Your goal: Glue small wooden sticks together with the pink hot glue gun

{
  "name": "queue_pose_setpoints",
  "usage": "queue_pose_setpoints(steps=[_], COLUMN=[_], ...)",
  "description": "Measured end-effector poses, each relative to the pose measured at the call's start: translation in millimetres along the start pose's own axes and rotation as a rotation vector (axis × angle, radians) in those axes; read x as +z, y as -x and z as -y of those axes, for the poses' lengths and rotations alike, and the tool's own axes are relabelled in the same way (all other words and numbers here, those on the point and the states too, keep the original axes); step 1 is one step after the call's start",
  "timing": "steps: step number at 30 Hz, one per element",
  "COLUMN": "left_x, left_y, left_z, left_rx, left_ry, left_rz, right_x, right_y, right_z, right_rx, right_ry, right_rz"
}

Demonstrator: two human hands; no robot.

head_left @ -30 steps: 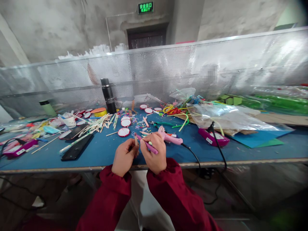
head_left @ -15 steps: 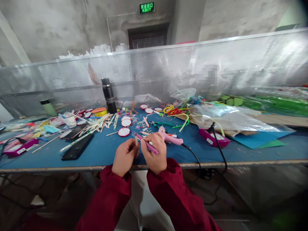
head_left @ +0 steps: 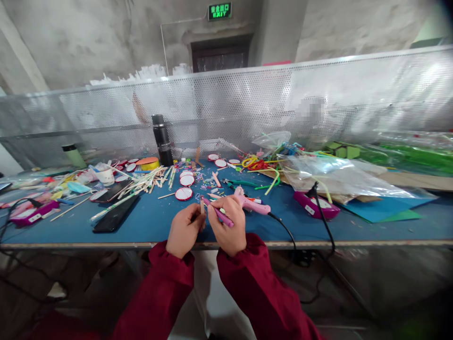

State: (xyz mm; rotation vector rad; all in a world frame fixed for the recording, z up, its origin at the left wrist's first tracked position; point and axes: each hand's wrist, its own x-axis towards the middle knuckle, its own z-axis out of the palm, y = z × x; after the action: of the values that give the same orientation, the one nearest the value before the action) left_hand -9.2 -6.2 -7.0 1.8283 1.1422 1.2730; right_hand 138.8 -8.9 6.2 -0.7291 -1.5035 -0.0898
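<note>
Above the front edge of the blue table, my left hand (head_left: 184, 230) pinches a small flat wooden stick (head_left: 202, 206) upright between thumb and fingers. My right hand (head_left: 229, 225) is closed round a purple marker pen (head_left: 224, 218), its tip pointing at the upper end of the stick. Whether the tip touches the wood, I cannot tell. Just beyond my right hand lies a pink glue gun (head_left: 260, 207) with a black cord. White round discs with red rims (head_left: 184, 193) lie beyond my left hand, beside scattered small coloured pieces.
A black phone (head_left: 116, 215) lies left of my hands, near loose wooden sticks (head_left: 150, 179). Behind them stands a black bottle (head_left: 163, 146). Green-handled pliers (head_left: 240, 182), coloured pipe cleaners (head_left: 262, 163), a purple power box (head_left: 314, 205) and plastic-wrapped sheets (head_left: 347, 177) are to the right.
The whole view has shifted slightly. Both hands keep nearly the same pose, with the pen still at the stick's upper end.
</note>
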Motion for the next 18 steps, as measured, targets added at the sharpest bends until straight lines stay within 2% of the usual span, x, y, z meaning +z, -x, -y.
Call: queue_pose_setpoints(steps=[6,10,18], left_x=[0.2,-0.8,0.5], left_y=[0.2,0.0,-2.7], left_z=[-0.7,-3.5,-1.0], left_rx=[0.020,0.038,0.013], left_ry=[-0.002,-0.025,0.078], left_rz=[-0.009,0.001,0.038], right_x=[1.5,3.4,5.1], right_y=[1.1,2.8,2.6], right_z=[-2.8,-5.0,-6.9], right_rx=[0.001,0.058,0.100], right_ry=[0.007,0.008,-0.012], right_rz=[0.003,0.000,0.006])
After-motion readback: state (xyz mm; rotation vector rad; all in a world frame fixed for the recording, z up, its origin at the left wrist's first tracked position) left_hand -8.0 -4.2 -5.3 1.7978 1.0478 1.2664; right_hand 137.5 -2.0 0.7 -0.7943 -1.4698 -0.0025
